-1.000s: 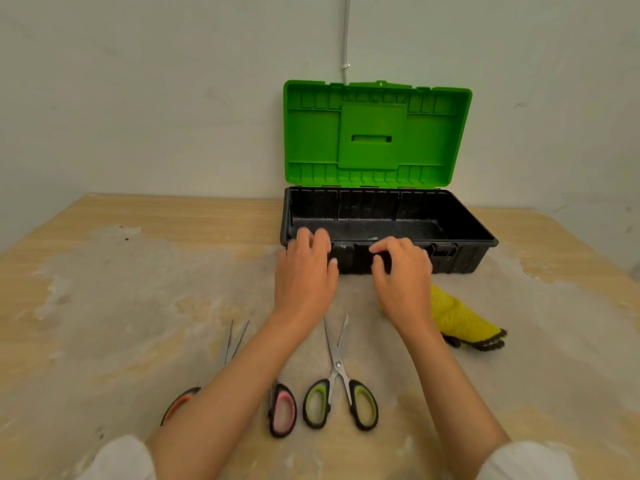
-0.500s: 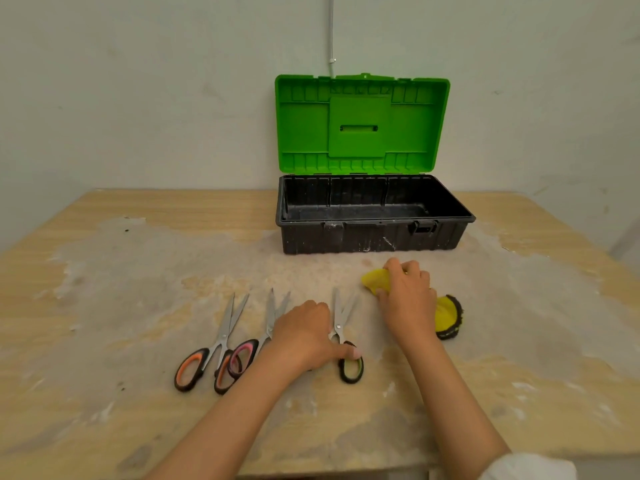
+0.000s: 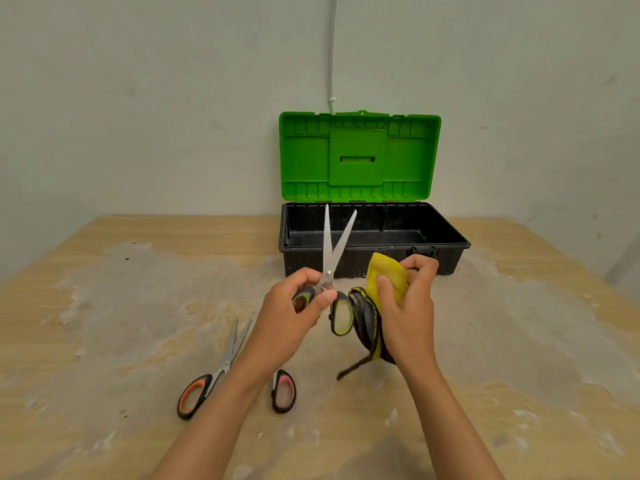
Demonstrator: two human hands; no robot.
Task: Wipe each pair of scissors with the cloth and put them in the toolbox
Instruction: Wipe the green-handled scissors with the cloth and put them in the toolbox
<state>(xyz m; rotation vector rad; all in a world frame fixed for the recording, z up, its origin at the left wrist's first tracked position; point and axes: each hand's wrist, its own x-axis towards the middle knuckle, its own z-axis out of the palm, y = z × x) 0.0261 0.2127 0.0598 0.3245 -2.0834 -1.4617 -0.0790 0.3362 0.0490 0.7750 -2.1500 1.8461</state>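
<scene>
My left hand [image 3: 289, 310] holds the green-handled scissors [image 3: 331, 251] by the handles above the table, blades spread and pointing up in front of the toolbox. Just right of them, my right hand [image 3: 408, 306] grips a yellow cloth with a dark trim [image 3: 386, 277], close to the scissors' handle but apart from the blades. The black toolbox [image 3: 453, 239] stands open at the back with its green lid [image 3: 358, 157] upright; its inside looks bare. The orange-handled scissors [image 3: 207, 379] lie on the table at the lower left. The pink-handled scissors [image 3: 284, 391] lie beside them, partly hidden by my left forearm.
The wooden table [image 3: 104, 306] has a worn, whitish patch across its middle. A pale wall stands right behind the toolbox, with a thin cable [image 3: 332, 53] running down it. The table's left and right edges angle inward toward the back.
My left hand has lifted the green-handled scissors off the table and opened the blades. My right hand has raised the yellow cloth next to them.
</scene>
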